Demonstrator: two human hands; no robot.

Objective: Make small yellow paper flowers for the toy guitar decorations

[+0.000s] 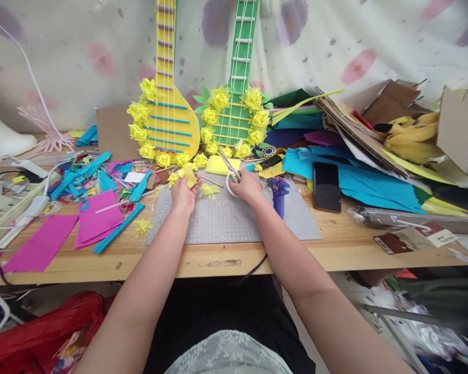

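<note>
My left hand [184, 196] pinches a piece of yellow crepe paper [187, 175] above the left part of a grey cutting mat [226, 228]. In my right hand [248, 187] is a pair of scissors [230, 165] with white handles, the blades pointing up and left, away from the paper. Between the hands, yellow paper scraps [210, 190] and a folded yellow piece [223, 165] lie on the mat. Behind them stand a yellow paper instrument [171, 122] and a green one [234, 117], both trimmed with yellow paper flowers.
A blue glue gun [279, 196] rests on the mat's right side, near a black phone [326, 187]. Blue paper [359, 176] and cardboard [351, 130] pile up at right. Magenta sheets [42, 243], scraps and white cables [35, 208] cover the left.
</note>
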